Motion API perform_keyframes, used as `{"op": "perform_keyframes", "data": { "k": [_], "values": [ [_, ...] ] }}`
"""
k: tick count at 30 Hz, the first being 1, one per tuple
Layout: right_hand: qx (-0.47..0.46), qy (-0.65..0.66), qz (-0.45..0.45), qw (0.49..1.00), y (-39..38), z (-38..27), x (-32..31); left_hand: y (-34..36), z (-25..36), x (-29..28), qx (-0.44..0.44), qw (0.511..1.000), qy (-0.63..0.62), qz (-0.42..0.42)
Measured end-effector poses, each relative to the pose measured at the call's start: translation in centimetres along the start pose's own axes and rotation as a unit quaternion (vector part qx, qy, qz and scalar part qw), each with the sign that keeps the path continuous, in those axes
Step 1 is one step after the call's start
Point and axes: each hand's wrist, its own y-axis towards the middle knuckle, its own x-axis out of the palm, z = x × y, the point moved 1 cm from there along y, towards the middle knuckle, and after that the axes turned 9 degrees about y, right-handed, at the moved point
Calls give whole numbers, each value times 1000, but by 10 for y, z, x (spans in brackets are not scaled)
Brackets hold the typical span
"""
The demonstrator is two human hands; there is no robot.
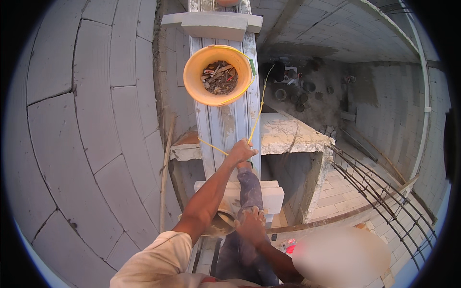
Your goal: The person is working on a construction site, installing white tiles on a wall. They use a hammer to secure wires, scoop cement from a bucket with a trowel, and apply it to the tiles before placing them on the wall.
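“Rope (255,124), thin and yellow. Which way from the left hand (243,151)?”

“Ahead and a bit to the right, running long past a knot (261,103). Also a short bit to the left.”

“Held or let go?”

“Held, by the look of it, with fingers curled around.”

“And the orange bucket (192,73)?”

“Straight ahead on the long metal board (216,126), a little left, not touching that hand.”

“Rope closer to which?”

“To the left. As for the right hand (250,222): back over the leg (249,189), near the bowl (217,232), with bent fingers. Cannot tell if holding anything.”
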Motion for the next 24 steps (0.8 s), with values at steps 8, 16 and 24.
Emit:
{"op": "perform_keyframes", "data": {
  "k": [8, 16, 24],
  "values": [
    [4, -28, 9, 1000, -2, -5, 2, -13, 15, -4, 3, 1000, 24, -10],
    [9, -3, -9, 1000, -3, -10, -11, -26, 23, -8, -1, 998, 67, 5],
    [31, -1, -26, 999, -1, -6, -2, -21, 23, -2, 17, 997, 80, 3]
  ]
}}
